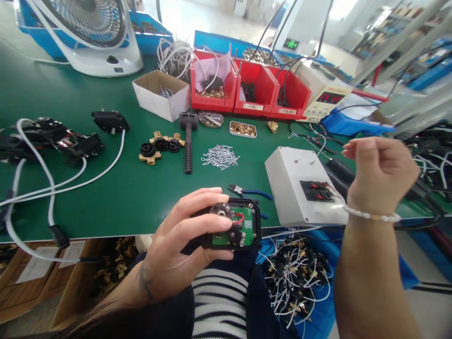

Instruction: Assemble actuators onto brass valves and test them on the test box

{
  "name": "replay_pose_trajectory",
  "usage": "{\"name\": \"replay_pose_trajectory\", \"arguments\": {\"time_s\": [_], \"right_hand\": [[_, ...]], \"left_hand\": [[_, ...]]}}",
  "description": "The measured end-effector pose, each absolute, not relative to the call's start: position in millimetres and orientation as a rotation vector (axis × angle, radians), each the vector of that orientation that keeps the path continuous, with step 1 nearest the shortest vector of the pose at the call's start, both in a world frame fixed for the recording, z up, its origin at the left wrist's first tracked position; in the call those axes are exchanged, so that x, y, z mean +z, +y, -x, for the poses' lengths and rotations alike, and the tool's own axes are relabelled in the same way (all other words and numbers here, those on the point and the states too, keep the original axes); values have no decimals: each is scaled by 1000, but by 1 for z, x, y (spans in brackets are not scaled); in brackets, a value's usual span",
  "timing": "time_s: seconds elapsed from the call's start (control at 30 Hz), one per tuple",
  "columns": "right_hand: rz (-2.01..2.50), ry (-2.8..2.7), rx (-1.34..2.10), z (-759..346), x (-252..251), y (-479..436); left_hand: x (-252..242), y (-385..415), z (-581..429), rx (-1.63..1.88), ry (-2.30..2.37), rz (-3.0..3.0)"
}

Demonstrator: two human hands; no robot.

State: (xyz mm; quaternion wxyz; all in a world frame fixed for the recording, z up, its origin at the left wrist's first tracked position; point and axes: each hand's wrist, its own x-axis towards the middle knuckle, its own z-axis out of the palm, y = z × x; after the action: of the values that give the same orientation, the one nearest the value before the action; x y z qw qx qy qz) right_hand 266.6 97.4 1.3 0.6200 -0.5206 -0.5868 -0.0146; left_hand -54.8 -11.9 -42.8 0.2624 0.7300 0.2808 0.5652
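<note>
My left hand (190,230) is closed around a black housing (259,226), holding it just in front of the table's near edge. Inside the housing are a green circuit board (249,225), a short red wire (240,217) and a clear round part (221,213) under my fingers. My right hand (383,172) is raised at the right, beyond the white box with switches, its fingers curled together. Whatever is between those fingertips, if anything, is too small to make out. Blue-handled cutters (252,192) lie right behind the housing, partly hidden by it.
A white control box (287,188) stands right of the housing. Behind are a pile of metal clips (221,157), a black hammer (188,146), brass fittings (150,157), a tray of small brass parts (243,129) and red bins (256,89). Cabled black units (84,147) lie left.
</note>
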Motion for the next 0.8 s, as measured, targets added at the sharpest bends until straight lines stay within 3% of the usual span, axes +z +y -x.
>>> {"name": "replay_pose_trajectory", "arguments": {"time_s": [0.07, 0.2, 0.27, 0.8], "right_hand": [[1012, -1371, 158, -242, 1, 68], [927, -1652, 994, -183, -12, 9], [925, -1673, 1155, -161, -21, -8], [1032, -1636, 1074, -146, -30, -21]], "left_hand": [[-43, -11, 53, 1529, 755, -1942], [-46, -12, 51, 1511, 750, -1908], [-47, -14, 51, 1492, 757, -1907], [-32, -17, 61, 1269, 860, -2171]]}}
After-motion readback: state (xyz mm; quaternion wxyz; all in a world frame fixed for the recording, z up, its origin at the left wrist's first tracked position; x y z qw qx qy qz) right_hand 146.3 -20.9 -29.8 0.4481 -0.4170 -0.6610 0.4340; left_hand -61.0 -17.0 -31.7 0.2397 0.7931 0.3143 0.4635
